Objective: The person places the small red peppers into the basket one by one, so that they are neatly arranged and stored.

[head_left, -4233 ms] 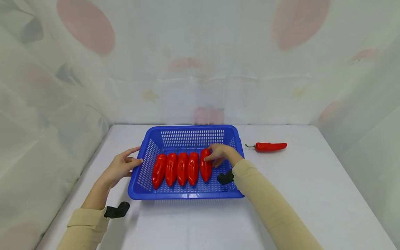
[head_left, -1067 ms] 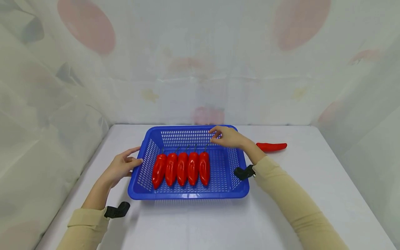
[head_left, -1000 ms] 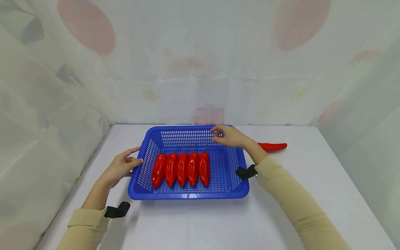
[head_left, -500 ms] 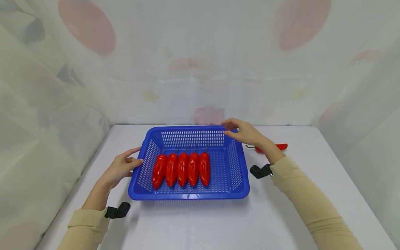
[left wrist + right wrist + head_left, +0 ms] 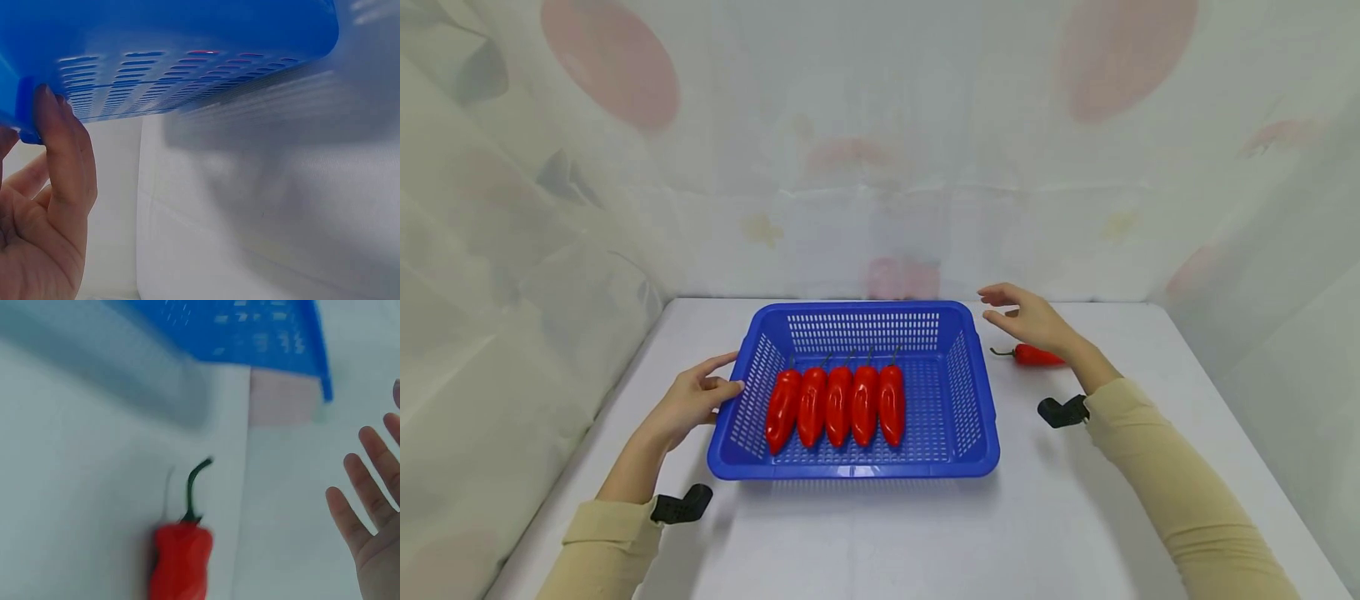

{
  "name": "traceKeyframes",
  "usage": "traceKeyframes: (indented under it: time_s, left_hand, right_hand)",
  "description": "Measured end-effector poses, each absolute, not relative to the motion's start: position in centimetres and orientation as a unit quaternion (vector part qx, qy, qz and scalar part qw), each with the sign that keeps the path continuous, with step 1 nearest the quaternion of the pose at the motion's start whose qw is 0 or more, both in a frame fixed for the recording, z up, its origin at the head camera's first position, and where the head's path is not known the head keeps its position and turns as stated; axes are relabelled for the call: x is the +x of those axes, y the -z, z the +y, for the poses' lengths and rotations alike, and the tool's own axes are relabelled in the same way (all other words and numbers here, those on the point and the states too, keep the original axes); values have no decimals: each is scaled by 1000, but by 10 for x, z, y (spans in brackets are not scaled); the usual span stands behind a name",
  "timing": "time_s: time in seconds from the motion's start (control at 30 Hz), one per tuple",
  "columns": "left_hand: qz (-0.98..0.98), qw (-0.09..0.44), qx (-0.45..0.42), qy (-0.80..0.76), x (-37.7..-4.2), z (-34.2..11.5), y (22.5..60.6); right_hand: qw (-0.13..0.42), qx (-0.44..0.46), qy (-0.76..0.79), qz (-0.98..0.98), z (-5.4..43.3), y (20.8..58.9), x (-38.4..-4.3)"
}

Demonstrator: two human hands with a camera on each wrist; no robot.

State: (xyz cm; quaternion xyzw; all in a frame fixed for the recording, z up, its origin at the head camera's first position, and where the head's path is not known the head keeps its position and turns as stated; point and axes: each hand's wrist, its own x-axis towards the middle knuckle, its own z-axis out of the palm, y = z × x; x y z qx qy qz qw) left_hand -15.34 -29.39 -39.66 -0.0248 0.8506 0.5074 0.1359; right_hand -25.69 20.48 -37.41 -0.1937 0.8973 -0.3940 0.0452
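My left hand [image 5: 688,402] grips the left rim of a blue plastic basket [image 5: 853,472]; in the left wrist view its fingers [image 5: 62,156] curl against the slotted wall. Several red chili peppers lie side by side in the basket, stems to the back, the rightmost pepper [image 5: 891,406] among them. My right hand [image 5: 1033,323] is in the air right of the basket, fingers spread and holding nothing. Below it on the table lies a loose red pepper [image 5: 1036,356], its right end hidden by the wrist. That pepper's green stem [image 5: 192,494] shows in the right wrist view.
The white table [image 5: 917,542] carries the basket and the loose pepper. A pale curtain [image 5: 880,217] with faded prints hangs along the back and both sides. Inside the basket, bare floor [image 5: 928,408] shows right of the pepper row.
My right hand has let go of the rightmost pepper and moved right, out of the basket. That pepper lies slightly further left, nearer the row. The left hand and basket have stayed put.
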Motion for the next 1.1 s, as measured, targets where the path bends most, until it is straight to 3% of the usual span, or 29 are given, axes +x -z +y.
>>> traceKeyframes:
  time_s: [0.43,1.1]
  left_hand:
    - [851,137,-25,-506,-153,-294,396]
    - [849,136,-26,-510,-154,-295,398]
  right_hand:
    - [42,-149,375,914,252,401,-260]
    - [87,-80,351,929,285,420,-249]
